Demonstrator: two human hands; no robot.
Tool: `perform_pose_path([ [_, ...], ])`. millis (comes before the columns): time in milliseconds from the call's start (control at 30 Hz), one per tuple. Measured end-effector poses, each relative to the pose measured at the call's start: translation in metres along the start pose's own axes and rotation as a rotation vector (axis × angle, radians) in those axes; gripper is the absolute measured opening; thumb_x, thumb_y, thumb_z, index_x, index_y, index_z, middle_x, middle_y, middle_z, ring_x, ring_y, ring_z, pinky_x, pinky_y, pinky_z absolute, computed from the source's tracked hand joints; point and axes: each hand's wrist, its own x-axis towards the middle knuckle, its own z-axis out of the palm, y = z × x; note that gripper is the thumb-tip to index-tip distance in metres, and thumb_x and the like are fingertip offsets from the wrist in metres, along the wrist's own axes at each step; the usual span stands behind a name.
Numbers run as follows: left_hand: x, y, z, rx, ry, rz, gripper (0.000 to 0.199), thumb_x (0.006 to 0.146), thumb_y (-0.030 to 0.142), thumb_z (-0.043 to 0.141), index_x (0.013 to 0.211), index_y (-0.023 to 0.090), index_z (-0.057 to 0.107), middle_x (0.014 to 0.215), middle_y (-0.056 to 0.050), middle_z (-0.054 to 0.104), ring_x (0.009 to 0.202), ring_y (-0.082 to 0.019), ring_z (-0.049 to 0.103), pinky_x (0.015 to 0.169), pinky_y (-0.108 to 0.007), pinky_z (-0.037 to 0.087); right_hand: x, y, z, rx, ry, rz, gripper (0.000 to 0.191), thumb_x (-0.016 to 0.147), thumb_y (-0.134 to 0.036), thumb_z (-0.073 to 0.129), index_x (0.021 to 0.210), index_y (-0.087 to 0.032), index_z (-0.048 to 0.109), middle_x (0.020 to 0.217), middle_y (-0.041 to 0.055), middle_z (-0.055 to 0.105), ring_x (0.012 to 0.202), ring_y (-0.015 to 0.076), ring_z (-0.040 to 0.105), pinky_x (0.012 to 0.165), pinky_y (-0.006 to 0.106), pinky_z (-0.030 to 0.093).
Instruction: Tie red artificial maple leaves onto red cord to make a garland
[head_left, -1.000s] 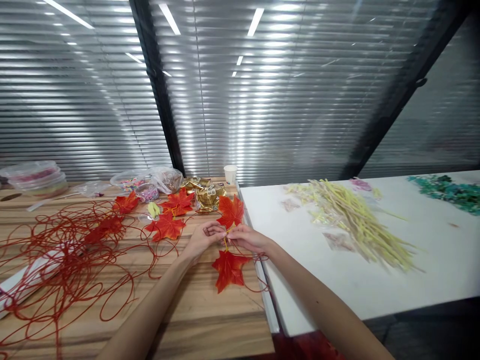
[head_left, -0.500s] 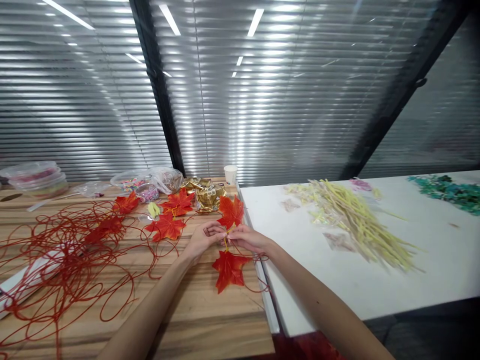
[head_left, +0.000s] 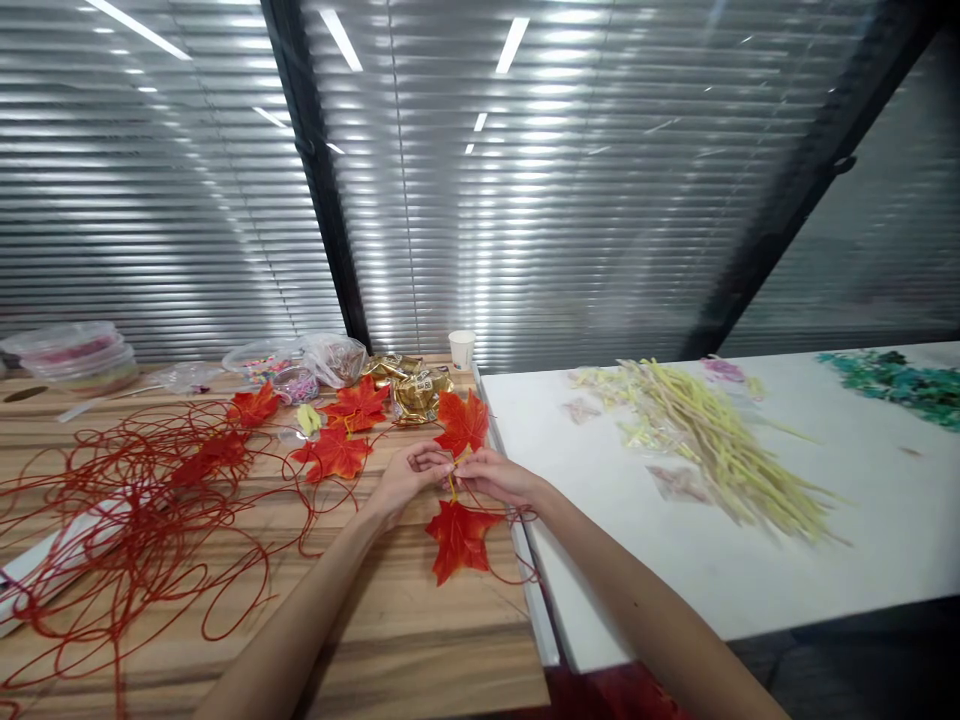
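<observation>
Two red maple leaves lie just above and below my hands, the upper leaf point(head_left: 462, 422) and the lower leaf point(head_left: 459, 540). Their yellow stems point(head_left: 452, 484) meet between my fingertips. My left hand point(head_left: 409, 478) pinches the stems from the left, fingers curled. From the right, my right hand point(head_left: 501, 476) pinches at the same spot, its fingertips touching the left ones. A thin red cord point(head_left: 517, 582) loops out beside the right wrist and lower leaf. The exact crossing of stems and cord is hidden by the fingers.
Tangled red cord point(head_left: 142, 530) covers the left of the wooden table point(head_left: 420, 640). More red leaves point(head_left: 334, 453), gold packets point(head_left: 420, 394), a paper cup point(head_left: 461, 349) and plastic tubs point(head_left: 75, 358) stand behind. Yellow stems point(head_left: 712, 430) and green pieces point(head_left: 900, 385) lie on the white table point(head_left: 675, 570).
</observation>
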Motion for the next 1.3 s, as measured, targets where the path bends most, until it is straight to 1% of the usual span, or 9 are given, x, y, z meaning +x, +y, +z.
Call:
perform_pose_path([
  [367,0.0004,-0.0008,-0.0001,-0.006,0.007,0.004,0.035,0.057,0.032,0.073,0.082,0.013,0.056,0.074,-0.004,0.065,0.064,-0.015,0.060,0.065,-0.028,0.049,-0.0004,-0.0003,0.0014,-0.019,-0.007,0.001,0.017,0.066,-0.023,0.067,0.077,-0.010,0.067,0.079,0.0050,0.066,0.081,0.0130,0.059,0.089,0.033,0.038],
  [633,-0.0005,0.0002,0.0006,-0.015,-0.002,0.001,0.031,0.060,0.030,0.072,0.081,0.013,0.056,0.072,-0.003,0.064,0.064,-0.013,0.059,0.064,-0.026,0.048,-0.0012,-0.0012,0.0015,-0.032,-0.006,-0.005,0.016,0.066,-0.023,0.067,0.077,-0.011,0.067,0.079,0.0048,0.066,0.081,0.0130,0.059,0.090,0.033,0.037],
  [767,0.0003,-0.0007,0.0003,-0.019,0.003,-0.001,0.032,0.059,0.031,0.072,0.081,0.013,0.056,0.073,-0.003,0.064,0.063,-0.013,0.059,0.064,-0.026,0.048,-0.0009,-0.0014,0.0017,-0.031,-0.004,-0.006,0.016,0.066,-0.022,0.067,0.077,-0.011,0.067,0.079,0.0051,0.066,0.081,0.0131,0.059,0.089,0.033,0.037],
  [967,0.0001,-0.0012,-0.0004,-0.015,0.016,-0.015,0.034,0.058,0.030,0.073,0.082,0.013,0.056,0.074,-0.003,0.065,0.065,-0.014,0.059,0.065,-0.027,0.048,-0.0018,-0.0024,0.0034,-0.034,-0.020,-0.009,0.016,0.067,-0.022,0.066,0.077,-0.010,0.067,0.080,0.0055,0.066,0.082,0.0136,0.059,0.090,0.034,0.036],
  [1100,-0.0009,-0.0003,-0.0002,-0.026,0.002,-0.013,0.032,0.059,0.029,0.072,0.082,0.013,0.056,0.073,-0.002,0.064,0.063,-0.013,0.059,0.064,-0.026,0.047,-0.0016,-0.0017,0.0024,-0.036,-0.035,-0.012,0.016,0.068,-0.022,0.065,0.078,-0.010,0.067,0.081,0.0059,0.065,0.083,0.0136,0.059,0.090,0.034,0.036],
  [1300,-0.0002,-0.0013,-0.0001,-0.041,0.002,-0.016,0.033,0.059,0.028,0.072,0.082,0.013,0.055,0.073,-0.002,0.064,0.063,-0.013,0.059,0.064,-0.026,0.047,-0.0013,-0.0010,0.0019,-0.043,-0.017,-0.008,0.016,0.067,-0.023,0.066,0.076,-0.010,0.066,0.081,0.0057,0.065,0.083,0.0134,0.058,0.090,0.034,0.036],
])
